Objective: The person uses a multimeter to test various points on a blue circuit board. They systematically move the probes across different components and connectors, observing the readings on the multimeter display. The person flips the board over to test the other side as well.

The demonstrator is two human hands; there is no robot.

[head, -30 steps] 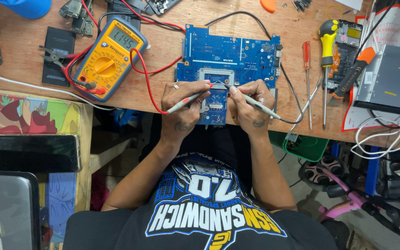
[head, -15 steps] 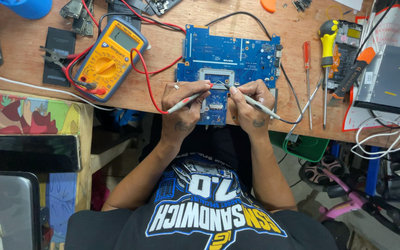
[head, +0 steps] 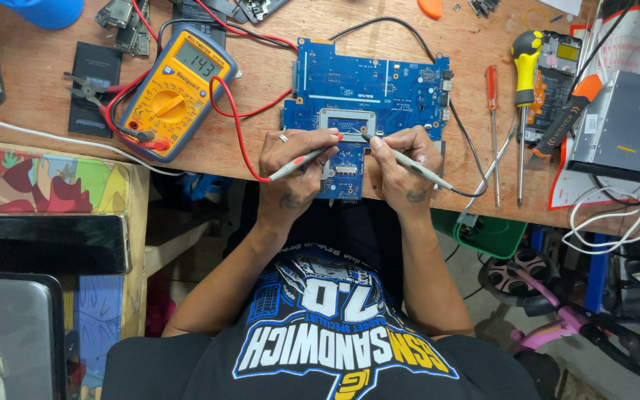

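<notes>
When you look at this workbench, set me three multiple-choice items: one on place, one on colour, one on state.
1. Where on the wooden table does the yellow handheld multimeter lie, seen from the head camera?
A. Left of the blue circuit board
B. Right of it
C. On top of it

2. What colour is the lead of the slim test probe in the left hand?
A. Green
B. Red
C. White

3. What state is the multimeter's display in?
A. Dark
B. Covered by a hand
C. Showing digits

Answers: 1 A, the meter sits left of the board, with bare wood between them. 2 B, a red wire runs from that probe; the right hand holds the black-leaded probe. 3 C, dark digits show on the pale screen.
</notes>
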